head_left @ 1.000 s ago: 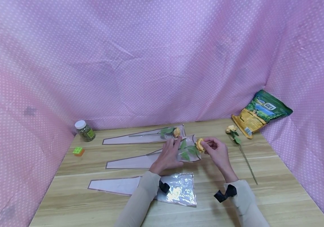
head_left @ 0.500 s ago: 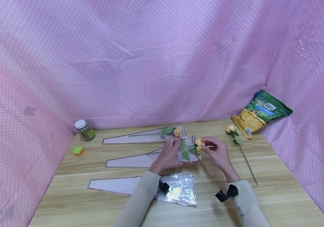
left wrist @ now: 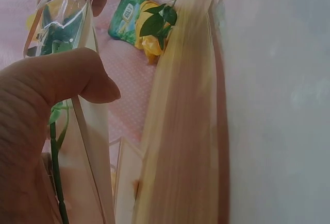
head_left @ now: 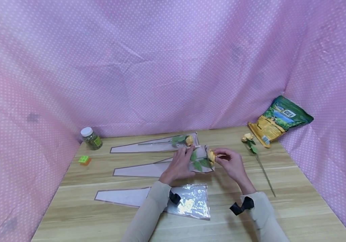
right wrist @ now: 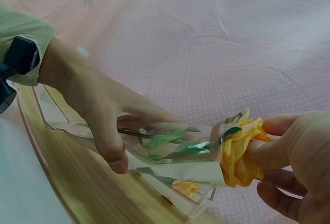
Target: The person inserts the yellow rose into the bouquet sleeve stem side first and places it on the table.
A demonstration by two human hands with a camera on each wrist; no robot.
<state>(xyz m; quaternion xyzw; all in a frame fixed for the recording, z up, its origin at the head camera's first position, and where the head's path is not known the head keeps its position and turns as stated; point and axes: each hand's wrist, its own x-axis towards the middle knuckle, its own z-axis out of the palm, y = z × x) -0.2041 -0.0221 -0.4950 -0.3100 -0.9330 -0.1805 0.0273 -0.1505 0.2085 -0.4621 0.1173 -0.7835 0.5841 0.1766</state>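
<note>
A yellow artificial rose lies with its stem and leaves inside a clear, dark-edged tapered flower sleeve, its bloom at the wide mouth. My left hand holds that sleeve across its middle, thumb on the near side and fingers on the far side. In the right wrist view the mouth stands open around the leaves, with the bloom right at its rim. My right hand grips the bloom from the outer end with thumb and fingers. Part of the stem is hidden under the left hand.
Behind lies another sleeve holding a rose. In front are flat sleeves, partly under the left forearm. A loose rose lies right, near a green-and-yellow bag. A jar and a small block stand left.
The right hand has moved the rose slightly leftward, so its leaves and stem sit deeper in the sleeve and the bloom is closer to the mouth. The left hand has stayed in place.
</note>
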